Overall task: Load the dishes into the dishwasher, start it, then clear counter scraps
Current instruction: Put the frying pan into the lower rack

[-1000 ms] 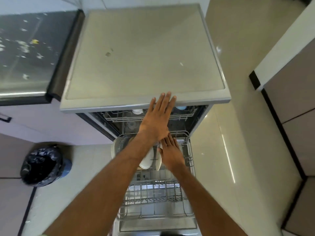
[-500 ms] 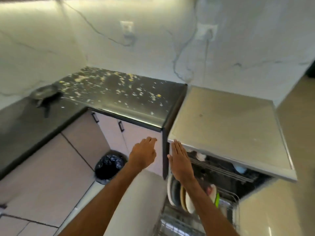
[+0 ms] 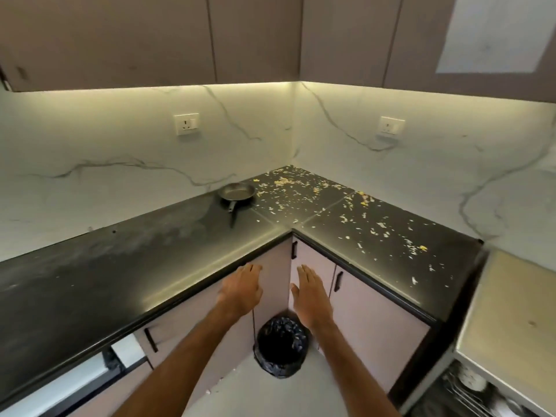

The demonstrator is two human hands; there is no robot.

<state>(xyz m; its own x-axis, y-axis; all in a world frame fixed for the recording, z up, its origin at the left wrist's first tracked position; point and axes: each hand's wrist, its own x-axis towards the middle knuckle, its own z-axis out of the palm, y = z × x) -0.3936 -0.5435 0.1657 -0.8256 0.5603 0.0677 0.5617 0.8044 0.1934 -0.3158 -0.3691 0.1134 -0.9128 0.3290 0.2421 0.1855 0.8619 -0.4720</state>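
Note:
A dark L-shaped counter (image 3: pixel 126 266) wraps the corner. Pale and yellow food scraps (image 3: pixel 355 218) are scattered over its corner and right arm. A small frying pan (image 3: pixel 237 191) sits near the back wall beside the scraps. My left hand (image 3: pixel 242 288) and my right hand (image 3: pixel 311 291) are held out in front of the corner cabinets, below the counter edge, fingers straight, holding nothing. The dishwasher (image 3: pixel 508 320) shows at the right edge with its top in view, and dishes (image 3: pixel 471 382) sit in its open racks below.
A bin lined with a black bag (image 3: pixel 281 346) stands on the floor in the corner under my hands. Cabinet doors with black handles (image 3: pixel 337 281) run below the counter. Two wall sockets (image 3: pixel 186 124) sit on the marble backsplash. Upper cabinets hang overhead.
My view has swung left and up from the dishwasher to the counter corner. Both hands left the dishwasher and now hover before the corner cabinets above the bin.

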